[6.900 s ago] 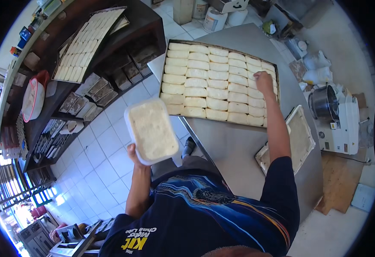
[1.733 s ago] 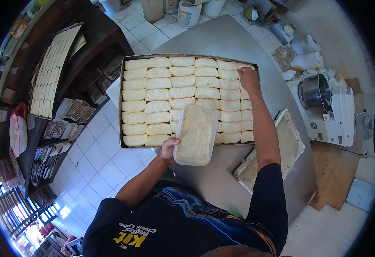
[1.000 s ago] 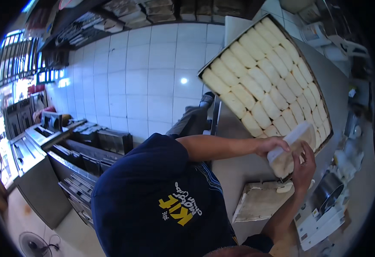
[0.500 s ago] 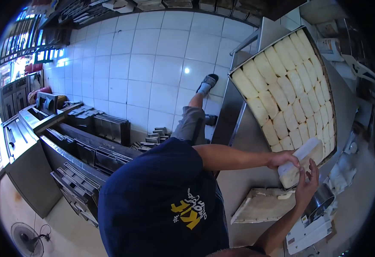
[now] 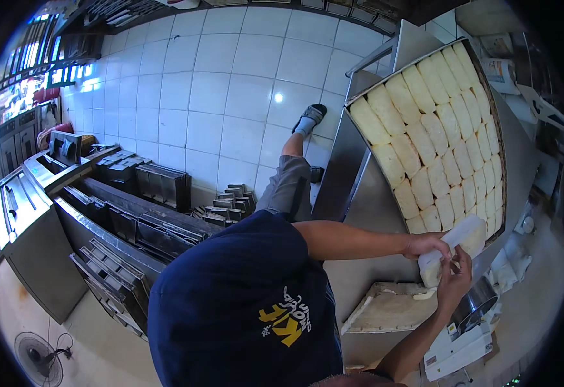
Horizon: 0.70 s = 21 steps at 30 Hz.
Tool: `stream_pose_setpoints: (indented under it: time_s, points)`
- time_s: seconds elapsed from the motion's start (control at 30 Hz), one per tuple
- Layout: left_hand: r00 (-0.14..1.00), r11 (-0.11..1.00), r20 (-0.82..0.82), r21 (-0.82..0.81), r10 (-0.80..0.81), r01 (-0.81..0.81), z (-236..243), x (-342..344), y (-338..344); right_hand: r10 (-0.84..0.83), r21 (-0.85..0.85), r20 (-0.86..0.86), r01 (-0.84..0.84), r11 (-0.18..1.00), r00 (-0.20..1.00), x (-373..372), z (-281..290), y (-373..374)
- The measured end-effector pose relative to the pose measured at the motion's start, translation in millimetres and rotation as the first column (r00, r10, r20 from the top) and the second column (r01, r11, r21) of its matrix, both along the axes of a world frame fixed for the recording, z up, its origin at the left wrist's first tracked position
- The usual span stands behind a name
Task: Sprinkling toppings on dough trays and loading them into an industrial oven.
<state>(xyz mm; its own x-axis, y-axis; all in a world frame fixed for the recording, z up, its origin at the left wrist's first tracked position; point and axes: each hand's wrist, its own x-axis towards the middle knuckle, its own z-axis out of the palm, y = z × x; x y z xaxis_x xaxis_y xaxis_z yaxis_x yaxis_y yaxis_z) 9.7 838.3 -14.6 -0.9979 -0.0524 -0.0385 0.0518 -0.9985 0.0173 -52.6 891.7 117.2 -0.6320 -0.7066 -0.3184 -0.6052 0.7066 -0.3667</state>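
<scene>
Above the near corner of a large dark-rimmed tray (image 5: pixel 502 169), I hold a translucent whitish plastic bag (image 5: pixel 464 232). A pale, cream-coloured block shows through or beside it; how far it sits inside I cannot make out. My left hand (image 5: pixel 425 244) is closed round the bag's left part. Against its near side, my right hand (image 5: pixel 455 282) has its fingers drawn together, pinching the plastic beside my left fingertips. Tight rows of pale rectangular bread pieces (image 5: pixel 434 134) fill the tray. Closer to me lies a shallow pan (image 5: pixel 385 311) with a cream-coloured lining.
The tray stands on a steel table (image 5: pixel 375 261). Right of me are a round steel pot (image 5: pixel 477 303) and a white appliance (image 5: pixel 459 353). On the left stand a steel cabinet (image 5: pixel 43 271) and stacked metal moulds (image 5: pixel 233 203). A fan (image 5: pixel 37 355) is at the lower left.
My right hand's fingers have come down from spread and raised to bunched against the bag. The bag has shifted slightly down; my left hand keeps its hold.
</scene>
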Motion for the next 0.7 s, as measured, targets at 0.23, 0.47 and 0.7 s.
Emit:
stream_pose_setpoints:
  time_s: [0.23,0.47,0.7]
  points:
    - [1.000,1.000,0.016,0.013,0.000,0.000,-3,1,5,-0.099,0.023,0.099,0.097,0.995,0.990,-10,-10,15]
    - [0.979,0.978,-0.026,-0.047,-0.204,0.203,8,-25,23,-0.349,-0.228,0.383,0.454,0.861,0.855,-59,11,75]
    - [0.940,0.948,0.138,-0.017,-0.312,0.317,-49,9,-39,-0.397,-0.354,0.394,0.535,0.767,0.829,-178,-35,73]
